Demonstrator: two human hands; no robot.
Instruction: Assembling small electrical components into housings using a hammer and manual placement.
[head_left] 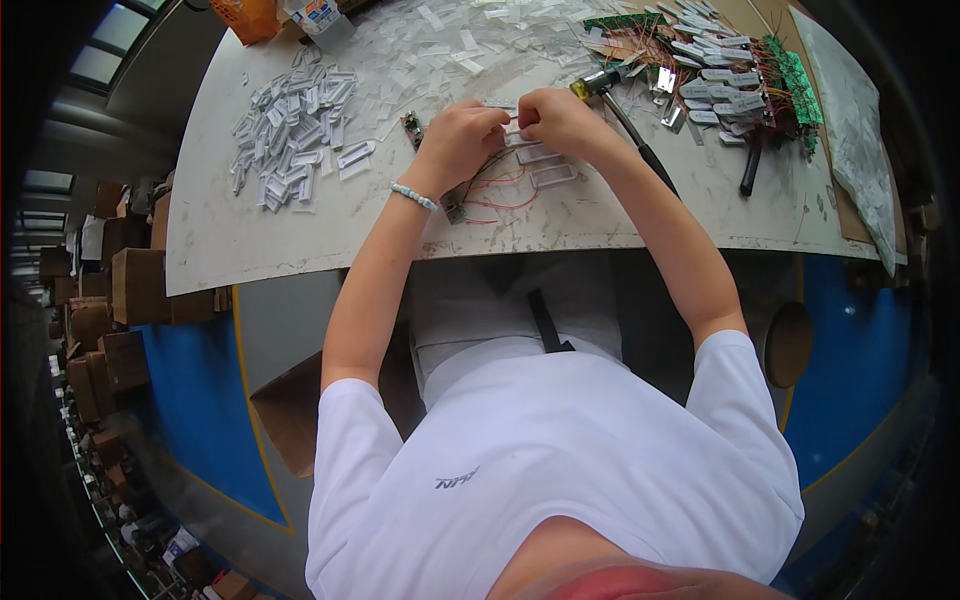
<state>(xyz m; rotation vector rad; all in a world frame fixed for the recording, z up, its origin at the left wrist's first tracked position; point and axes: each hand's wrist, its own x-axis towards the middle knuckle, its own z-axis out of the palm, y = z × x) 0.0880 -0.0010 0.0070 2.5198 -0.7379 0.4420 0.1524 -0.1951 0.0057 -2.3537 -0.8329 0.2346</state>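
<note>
Both my hands are over the middle of the table, close together, fingers bent in. My left hand [462, 140], with a beaded bracelet [414, 197] on its wrist, is closed in a pinch; what it pinches is hidden. My right hand [560, 122] is also closed, thumb against fingers, just right of it. Below my right hand lie white plastic casings [553, 176] in a short column. Thin red wires [512, 206] curl on the table under my left hand, beside a small dark metallic part [452, 208]. A small circuit board piece [411, 128] is left of my left hand.
A heap of white casings [295, 135] lies at left, clear plastic strips [440, 50] behind. At right are a yellow-and-black handled tool [597, 83], a black rod-like handle [655, 165], wired white pieces [725, 90] and green circuit boards [795, 85]. A plastic bag [850, 130] covers the right edge.
</note>
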